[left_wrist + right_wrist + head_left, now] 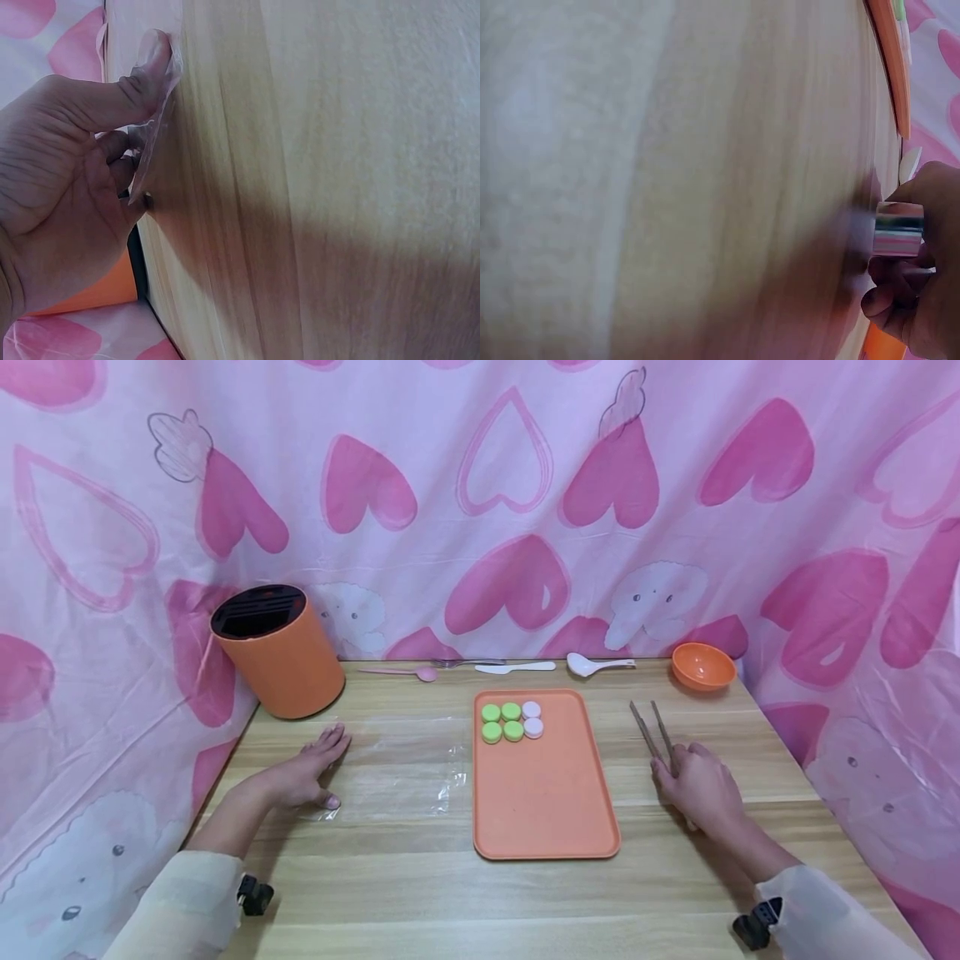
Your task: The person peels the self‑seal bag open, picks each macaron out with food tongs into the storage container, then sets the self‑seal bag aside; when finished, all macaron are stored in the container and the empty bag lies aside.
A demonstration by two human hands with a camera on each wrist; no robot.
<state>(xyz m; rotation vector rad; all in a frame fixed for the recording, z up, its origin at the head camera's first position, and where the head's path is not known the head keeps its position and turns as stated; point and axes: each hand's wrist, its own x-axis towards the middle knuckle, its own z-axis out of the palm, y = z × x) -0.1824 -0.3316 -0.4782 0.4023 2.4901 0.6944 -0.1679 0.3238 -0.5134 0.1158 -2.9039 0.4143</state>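
My left hand (307, 772) rests with spread fingers on the left edge of a clear plastic bag (397, 768) lying flat on the table. In the left wrist view, the thumb (154, 64) touches the bag's raised edge. My right hand (705, 785) grips metal tongs (647, 727), whose arms stand apart and point away over the table. The right wrist view shows the bent metal end of the tongs (898, 229) in that hand. Between the hands lies an orange tray (543, 802) with several green macarons (513, 731) and two pale lilac ones (532, 727) in its far left corner.
An orange knife block (288, 664) stands at the back left. Along the far edge lie a pink spoon (425, 674), a fork (465, 662), a white knife (517, 667) and a white soup spoon (592, 666). An orange bowl (703, 667) sits back right, before a pink heart-patterned curtain (420, 577).
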